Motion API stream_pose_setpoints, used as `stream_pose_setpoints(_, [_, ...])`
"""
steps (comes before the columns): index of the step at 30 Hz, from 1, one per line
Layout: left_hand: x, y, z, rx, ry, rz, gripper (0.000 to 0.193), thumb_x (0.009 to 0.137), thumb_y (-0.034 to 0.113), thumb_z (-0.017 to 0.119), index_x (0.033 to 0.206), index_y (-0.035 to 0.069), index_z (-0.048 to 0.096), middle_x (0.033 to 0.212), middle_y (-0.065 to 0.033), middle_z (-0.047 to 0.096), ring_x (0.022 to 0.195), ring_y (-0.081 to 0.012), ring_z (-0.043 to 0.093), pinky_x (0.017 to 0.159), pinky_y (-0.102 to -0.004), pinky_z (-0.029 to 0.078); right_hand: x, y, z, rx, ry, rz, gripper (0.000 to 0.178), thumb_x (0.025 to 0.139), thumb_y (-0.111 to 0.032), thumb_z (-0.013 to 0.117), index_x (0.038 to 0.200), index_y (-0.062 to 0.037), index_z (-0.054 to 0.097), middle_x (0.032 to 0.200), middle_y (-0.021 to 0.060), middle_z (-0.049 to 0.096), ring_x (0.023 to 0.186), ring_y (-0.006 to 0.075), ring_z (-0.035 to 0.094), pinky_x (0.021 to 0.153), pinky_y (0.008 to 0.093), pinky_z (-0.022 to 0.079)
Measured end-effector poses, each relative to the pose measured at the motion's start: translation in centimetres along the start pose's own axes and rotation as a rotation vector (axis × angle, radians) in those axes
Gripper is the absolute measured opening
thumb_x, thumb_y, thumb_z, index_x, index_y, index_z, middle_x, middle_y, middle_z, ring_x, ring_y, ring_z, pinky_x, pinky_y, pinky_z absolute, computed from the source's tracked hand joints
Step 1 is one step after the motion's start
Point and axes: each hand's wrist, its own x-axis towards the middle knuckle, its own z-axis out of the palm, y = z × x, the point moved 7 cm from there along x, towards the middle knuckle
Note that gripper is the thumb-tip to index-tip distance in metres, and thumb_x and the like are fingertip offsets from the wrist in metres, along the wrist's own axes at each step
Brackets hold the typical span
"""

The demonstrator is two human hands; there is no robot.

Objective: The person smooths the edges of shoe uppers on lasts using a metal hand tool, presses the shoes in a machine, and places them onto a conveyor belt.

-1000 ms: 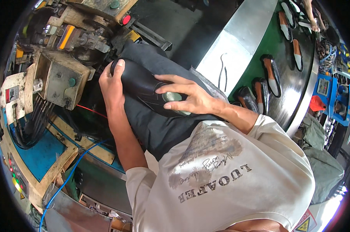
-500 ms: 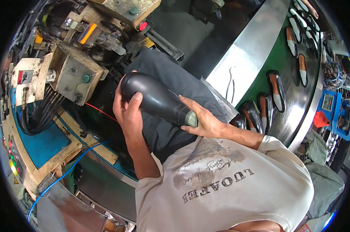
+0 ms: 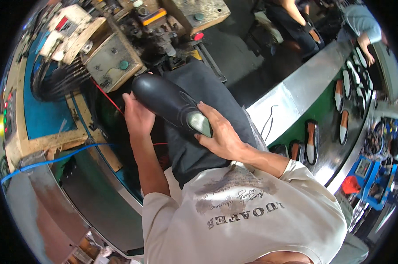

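Note:
A black leather shoe upper (image 3: pixel 160 97) is stretched over a shoe last (image 3: pixel 199 122), whose pale green top shows at the heel end. It is tilted above my lap, its rounded toe pointing to the far left. My right hand (image 3: pixel 224 135) grips the heel end, thumb on the near side and fingers on the far side. Under the toe, my left hand (image 3: pixel 138 115) cradles the upper from the left. The left thumb is off the leather, and most of that hand's fingers are hidden beneath the toe.
Machinery with a control box (image 3: pixel 113 61) and a red button (image 3: pixel 198 35) stands at the far left. On the right, a metal-edged bench (image 3: pixel 291 88) carries several dark shoes (image 3: pixel 312 141). A co-worker's arm (image 3: pixel 365 46) reaches over its far end. A blue hose (image 3: pixel 62 157) crosses the left side.
The shoe upper has turned, its last's top now facing up more. My left thumb has come off the leather. The view has shifted, bringing co-workers in at the far right.

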Motion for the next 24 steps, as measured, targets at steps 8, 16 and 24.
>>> stream_pose_setpoints(8, [-8.5, 7.5, -5.6, 0.585, 0.510, 0.129, 0.042, 0.103, 0.014, 0.075, 0.137, -0.006, 0.063, 0.127, -0.0147, 0.072, 0.112, -0.0278, 0.073, 0.097, -0.0437, 0.061, 4.5, -1.2, 3.5, -0.248, -0.195, -0.416, 0.081, 0.078, 0.001, 0.082, 0.152, 0.0069, 0.050, 0.162, 0.0294, 0.047, 0.151, 0.0491, 0.044, 0.126, 0.0538, 0.038])
stream_pose_setpoints(16, [-28.6, 9.7, -15.8, 0.164, 0.980, 0.589, 0.049, 0.105, 0.022, 0.073, 0.143, -0.006, 0.059, 0.139, -0.0200, 0.067, 0.128, -0.0382, 0.066, 0.104, -0.0557, 0.060, 10.0, 1.6, 6.5, -0.115, -0.143, -0.355, 0.035, 0.099, -0.005, 0.070, 0.133, 0.0026, 0.069, 0.134, 0.0225, 0.071, 0.127, 0.0407, 0.069, 0.110, 0.0439, 0.054])
stream_pose_setpoints(24, [-54.3, 9.5, -26.6, -0.466, 1.245, 1.169, 0.046, 0.115, 0.034, 0.050, 0.138, -0.003, 0.064, 0.138, -0.0198, 0.070, 0.128, -0.0452, 0.065, 0.103, -0.0677, 0.055, 8.5, 13.2, 8.2, 0.133, -0.330, 0.016, 0.021, 0.111, -0.002, 0.057, 0.121, 0.0062, 0.073, 0.112, 0.0121, 0.079, 0.102, 0.0186, 0.077, 0.095, 0.0316, 0.059])
